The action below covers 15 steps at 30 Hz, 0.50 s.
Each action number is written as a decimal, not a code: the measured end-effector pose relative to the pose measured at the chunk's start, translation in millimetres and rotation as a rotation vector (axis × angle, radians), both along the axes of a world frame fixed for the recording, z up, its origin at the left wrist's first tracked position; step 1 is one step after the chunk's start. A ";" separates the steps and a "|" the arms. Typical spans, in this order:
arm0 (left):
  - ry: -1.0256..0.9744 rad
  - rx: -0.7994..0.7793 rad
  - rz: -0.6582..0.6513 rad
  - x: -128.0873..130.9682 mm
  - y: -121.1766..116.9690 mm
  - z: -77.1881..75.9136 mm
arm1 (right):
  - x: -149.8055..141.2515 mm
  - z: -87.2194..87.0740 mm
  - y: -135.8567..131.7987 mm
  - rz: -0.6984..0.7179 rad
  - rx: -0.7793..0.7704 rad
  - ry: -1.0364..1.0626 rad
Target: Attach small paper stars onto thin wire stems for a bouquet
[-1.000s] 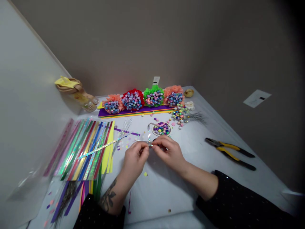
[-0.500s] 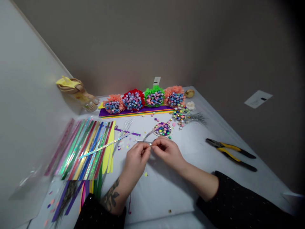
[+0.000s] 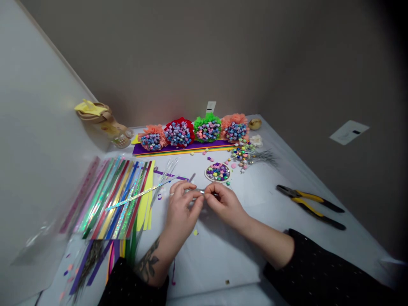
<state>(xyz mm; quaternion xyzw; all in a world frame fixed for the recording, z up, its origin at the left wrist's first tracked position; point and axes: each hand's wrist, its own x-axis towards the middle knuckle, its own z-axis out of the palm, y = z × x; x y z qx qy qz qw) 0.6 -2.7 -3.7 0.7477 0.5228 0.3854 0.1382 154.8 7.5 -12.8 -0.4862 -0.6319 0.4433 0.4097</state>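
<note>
Just in front of the bowl, both hands meet around a narrow silvery paper strip (image 3: 201,191). Thumb and index finger of my right hand (image 3: 225,204) pinch it at the right. My left hand (image 3: 182,206) has its thumb and index fingertip at the strip, with the other fingers curved above. Most of the strip is hidden by the fingers. A greyish strip end (image 3: 191,177) sticks up behind the left fingers. Small folded paper stars fill the round bowl (image 3: 206,177) beyond my hands.
Colourful shiny paper strips (image 3: 110,204) lie at left. Yellow-handled pliers (image 3: 306,204) rest at right. Behind stand several tissue-paper flowers (image 3: 207,127) with star centres. Wire-stemmed stars (image 3: 244,153) lie right of them. A wooden item with yellow paper (image 3: 92,109) stands back left.
My left fingers have lifted and spread somewhat over the strip, and its long loose end has swung lower behind them. My right hand keeps its pinch nearly in place.
</note>
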 end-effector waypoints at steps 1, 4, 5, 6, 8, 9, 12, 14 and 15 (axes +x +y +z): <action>-0.010 0.002 -0.008 0.2 0.3 0.0 | 0.0 0.3 -0.3 -0.002 -0.002 -0.003; -0.036 0.001 -0.016 1.1 0.7 -0.1 | 0.3 1.3 -0.3 -0.007 0.001 -0.029; -0.041 -0.003 -0.016 1.3 0.6 0.0 | 0.6 1.7 -0.1 -0.004 0.006 -0.045; -0.043 -0.011 -0.016 1.4 0.4 0.0 | 0.9 2.0 0.2 0.000 0.012 -0.060; -0.046 -0.036 -0.017 1.4 0.1 0.2 | 1.6 2.6 0.9 0.004 0.023 -0.078; -0.048 -0.049 -0.017 1.3 0.0 0.3 | 1.9 2.8 1.1 0.004 0.028 -0.081; -0.058 -0.072 -0.020 0.8 0.0 0.9 | 2.7 3.0 1.7 0.006 0.054 -0.085; -0.066 -0.070 -0.021 0.7 0.2 1.2 | 3.1 3.1 2.0 0.013 0.069 -0.091; -0.070 -0.067 -0.021 0.7 0.4 1.3 | 3.2 3.2 2.1 0.017 0.075 -0.096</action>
